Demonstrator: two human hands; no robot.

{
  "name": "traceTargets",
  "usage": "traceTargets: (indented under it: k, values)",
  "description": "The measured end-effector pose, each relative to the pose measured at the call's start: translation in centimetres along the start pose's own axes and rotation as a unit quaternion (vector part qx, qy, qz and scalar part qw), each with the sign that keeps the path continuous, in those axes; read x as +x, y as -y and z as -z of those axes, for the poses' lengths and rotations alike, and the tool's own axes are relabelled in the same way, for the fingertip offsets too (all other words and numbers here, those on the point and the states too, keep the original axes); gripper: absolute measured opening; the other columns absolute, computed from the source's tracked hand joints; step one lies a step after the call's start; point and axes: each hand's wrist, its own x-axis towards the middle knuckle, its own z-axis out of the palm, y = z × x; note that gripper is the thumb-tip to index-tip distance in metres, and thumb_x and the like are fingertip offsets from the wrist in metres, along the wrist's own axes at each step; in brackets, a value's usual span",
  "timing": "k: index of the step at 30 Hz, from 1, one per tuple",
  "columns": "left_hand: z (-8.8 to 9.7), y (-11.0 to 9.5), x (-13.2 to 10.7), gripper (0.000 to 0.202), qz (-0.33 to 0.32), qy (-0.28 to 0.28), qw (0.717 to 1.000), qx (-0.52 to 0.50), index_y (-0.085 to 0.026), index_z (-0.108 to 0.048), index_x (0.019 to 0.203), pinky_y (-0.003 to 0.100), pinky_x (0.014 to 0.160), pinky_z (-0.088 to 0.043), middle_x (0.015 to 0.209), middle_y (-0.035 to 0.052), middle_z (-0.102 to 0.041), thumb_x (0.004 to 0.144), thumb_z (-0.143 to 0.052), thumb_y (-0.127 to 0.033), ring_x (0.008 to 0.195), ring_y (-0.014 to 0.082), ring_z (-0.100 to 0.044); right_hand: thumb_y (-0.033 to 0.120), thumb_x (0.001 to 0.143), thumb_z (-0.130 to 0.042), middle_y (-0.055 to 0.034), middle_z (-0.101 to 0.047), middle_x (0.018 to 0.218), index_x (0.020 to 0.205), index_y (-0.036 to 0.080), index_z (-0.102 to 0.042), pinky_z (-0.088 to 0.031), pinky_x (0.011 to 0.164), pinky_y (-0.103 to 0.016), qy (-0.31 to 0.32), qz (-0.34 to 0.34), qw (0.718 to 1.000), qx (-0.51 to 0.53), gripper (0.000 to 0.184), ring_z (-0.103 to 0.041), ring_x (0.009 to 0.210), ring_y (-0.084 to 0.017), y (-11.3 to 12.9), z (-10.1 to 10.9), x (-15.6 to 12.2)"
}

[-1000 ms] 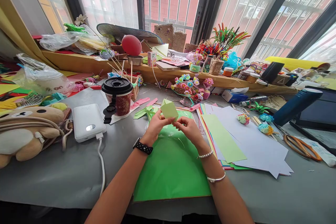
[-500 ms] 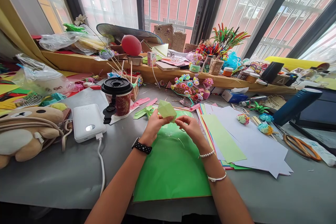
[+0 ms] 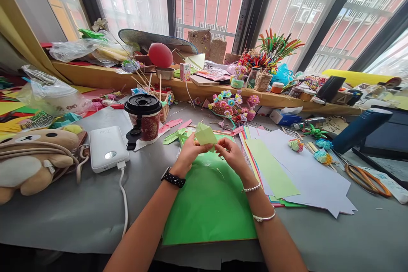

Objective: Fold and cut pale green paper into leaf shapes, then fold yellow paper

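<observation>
A folded piece of light green paper is held up above the green sheet in the middle of the desk. My left hand is closed on its left and lower side, thumb across the front. With finger and thumb pinched together, my right hand grips the paper's lower right corner. Behind my left hand, folded light green strips lie on the desk. A thin pale scrap rests on the green sheet below my hands.
Left of my arms stand a lidded cup and a white power bank with its cable. A plush bear lies farther left. On the right are stacked paper sheets, scissors and a dark blue bottle. Crafts crowd the sill behind.
Both hands still hold the green folded paper, in nearly the same pose. The whole view has shifted very slightly.
</observation>
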Motion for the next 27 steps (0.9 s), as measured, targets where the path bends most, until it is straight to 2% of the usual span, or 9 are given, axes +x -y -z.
traceTargets:
  k: [9,16,19,22,25,27]
  values:
    - [-0.09,0.05,-0.01,0.050,-0.012,0.017,1.000,-0.006,-0.013,-0.051,0.090,0.025,0.060,-0.042,0.075,0.0037,-0.063,0.050,-0.075,-0.029,0.066,0.0151,-0.058,0.036,0.073,-0.052,0.0009,-0.051,0.062,0.068,0.018,-0.047,-0.043,0.053,-0.024,-0.009,-0.002,1.000,0.025,0.019,-0.050,0.058,-0.012,0.18,-0.27,-0.07]
    - [-0.15,0.01,-0.01,0.051,0.012,0.000,1.000,-0.014,-0.014,-0.052,0.091,0.027,0.061,-0.043,0.075,0.0036,-0.064,0.047,-0.075,-0.026,0.067,0.0163,-0.059,0.046,0.079,-0.039,-0.0007,-0.052,0.062,0.065,0.018,-0.045,-0.043,0.053,-0.024,-0.034,0.000,0.999,0.024,0.032,-0.051,0.058,-0.012,-0.18,-0.26,0.13]
    - [-0.18,-0.13,-0.09,0.052,0.022,-0.008,1.000,-0.012,-0.015,-0.052,0.091,0.028,0.062,-0.043,0.076,0.0044,-0.064,0.047,-0.076,-0.026,0.067,0.0168,-0.059,0.048,0.077,-0.044,-0.0017,-0.053,0.065,0.069,0.018,-0.047,-0.043,0.052,-0.024,-0.058,0.016,0.998,-0.024,0.031,-0.051,0.060,-0.013,-0.24,-0.29,0.09]
    - [-0.25,-0.24,-0.20,0.050,0.020,0.013,1.000,-0.003,-0.014,-0.053,0.090,0.028,0.062,-0.042,0.078,0.0058,-0.064,0.047,-0.075,-0.027,0.069,0.0172,-0.059,0.045,0.076,-0.048,-0.0015,-0.052,0.064,0.069,0.019,-0.047,-0.041,0.051,-0.024,-0.067,0.040,0.993,-0.083,0.027,-0.050,0.058,-0.013,-0.16,-0.42,-0.08]
    - [-0.31,-0.20,-0.19,0.050,0.017,0.038,0.999,0.003,-0.013,-0.054,0.091,0.027,0.060,-0.042,0.078,0.0059,-0.064,0.048,-0.075,-0.028,0.068,0.0167,-0.059,0.043,0.080,-0.041,-0.0004,-0.051,0.057,0.064,0.019,-0.044,-0.038,0.049,-0.024,-0.089,0.045,0.988,-0.116,0.029,-0.048,0.052,-0.012,-0.06,-0.34,-0.20]
    - [-0.28,-0.14,-0.11,0.052,0.019,0.030,0.999,-0.003,-0.013,-0.053,0.093,0.026,0.060,-0.043,0.077,0.0054,-0.064,0.048,-0.075,-0.027,0.066,0.0159,-0.058,0.044,0.083,-0.036,0.0000,-0.050,0.055,0.062,0.019,-0.043,-0.038,0.049,-0.025,-0.121,0.042,0.985,-0.117,0.033,-0.046,0.050,-0.012,-0.08,-0.17,-0.19]
